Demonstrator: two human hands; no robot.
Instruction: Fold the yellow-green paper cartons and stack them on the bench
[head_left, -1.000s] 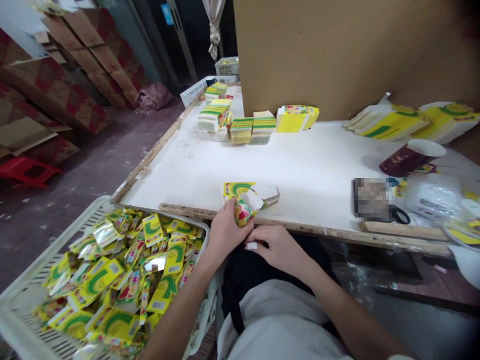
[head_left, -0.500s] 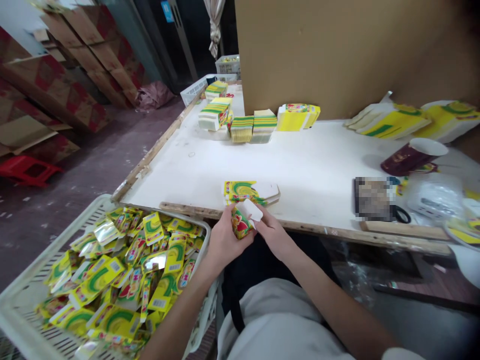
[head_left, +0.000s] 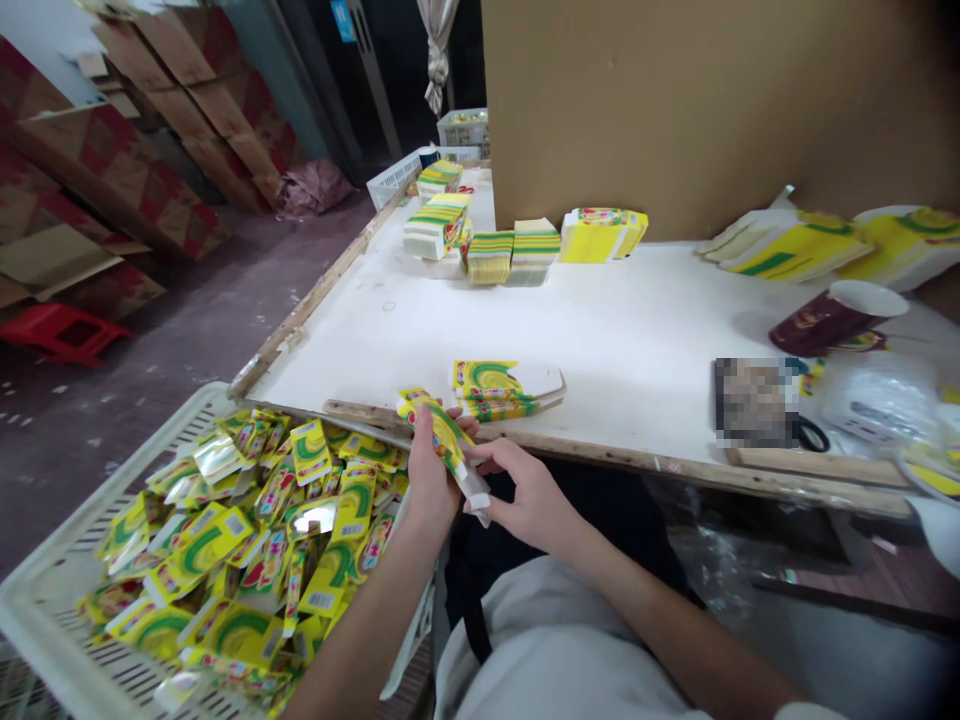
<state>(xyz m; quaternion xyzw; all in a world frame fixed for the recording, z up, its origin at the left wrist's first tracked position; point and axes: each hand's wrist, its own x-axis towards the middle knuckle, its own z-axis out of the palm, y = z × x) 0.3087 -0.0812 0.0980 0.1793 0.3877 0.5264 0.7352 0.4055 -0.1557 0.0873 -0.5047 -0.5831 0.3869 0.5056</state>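
A small yellow-and-green cardboard box (head_left: 448,437) is held above the table's front edge, tilted down to the right. My left hand (head_left: 433,470) is closed around its middle, thumb on top. At its lower right end, a white flap shows between the thumb and fingers of my right hand (head_left: 521,490), which pinches there. Just beyond my hands, a few flat printed cartons (head_left: 506,388) lie in a small pile on the white table (head_left: 600,340). Left of my forearm, a white plastic basket (head_left: 45,570) holds many similar yellow boxes (head_left: 217,560).
Stacks of flat cartons (head_left: 491,257) stand along a tall cardboard panel (head_left: 675,110). A maroon paper cup (head_left: 814,318), black scissor handles (head_left: 811,434) and a plastic-wrapped bundle (head_left: 874,395) are at the right. Large cartons (head_left: 112,180) and a red stool (head_left: 64,335) stand on the floor.
The box has turned from a red printed side to a yellow-green one, with its flap end now low on the right. My left hand has shifted left; my right hand has moved down.
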